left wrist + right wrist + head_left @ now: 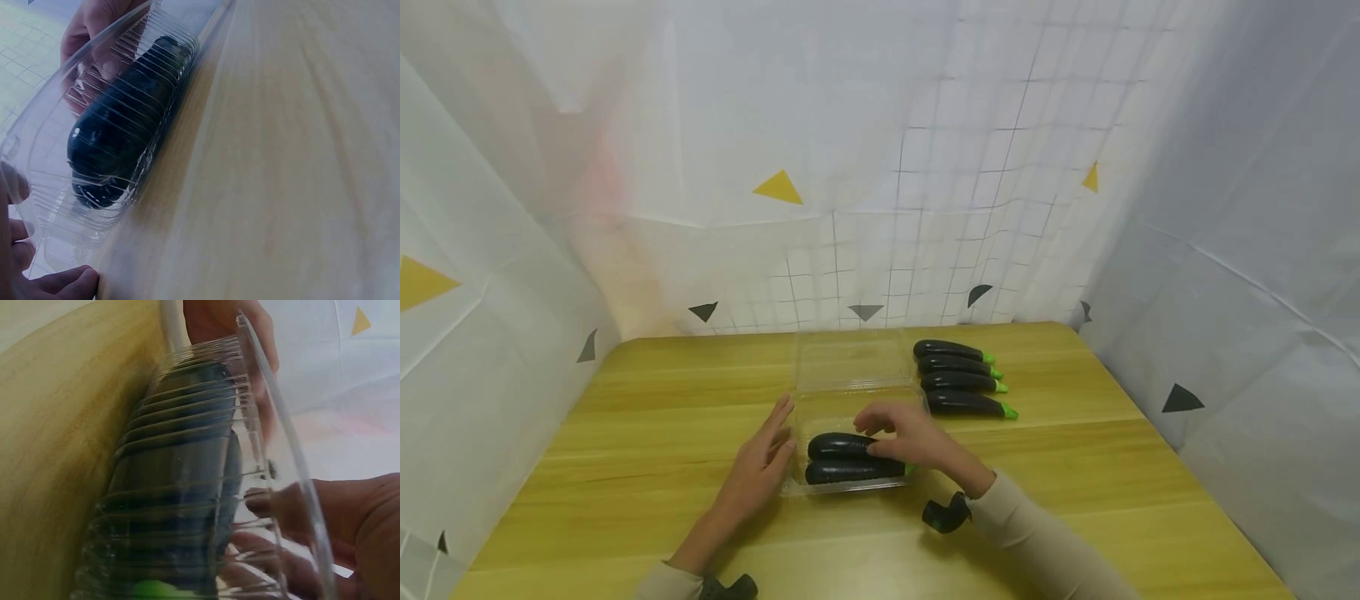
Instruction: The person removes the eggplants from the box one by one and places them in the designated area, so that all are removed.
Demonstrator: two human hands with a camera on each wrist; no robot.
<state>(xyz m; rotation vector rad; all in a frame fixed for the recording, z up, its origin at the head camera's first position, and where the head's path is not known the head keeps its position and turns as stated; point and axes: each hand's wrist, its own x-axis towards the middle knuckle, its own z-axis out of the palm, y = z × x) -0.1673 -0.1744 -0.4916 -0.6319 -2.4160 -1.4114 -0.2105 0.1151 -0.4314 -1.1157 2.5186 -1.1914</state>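
A clear plastic clamshell box (801,417) lies with its lid folded back on the table. Inside it, two dark eggplants lie side by side: the nearer eggplant (850,473) at the front wall and the farther eggplant (835,446) behind it. My right hand (906,433) is over the box's right side, thumb and loosely bent fingers spread about the farther eggplant's right end, which it partly hides. My left hand (762,467) rests against the box's left side with fingers extended. In the left wrist view, the eggplants (125,125) show through the ribbed wall.
Several more eggplants (962,404) with green stems lie in a row right of the box. The lid (850,358) lies toward the back edge of the wooden table (685,408). Pale sheets (737,108) with coloured patches surround the table.
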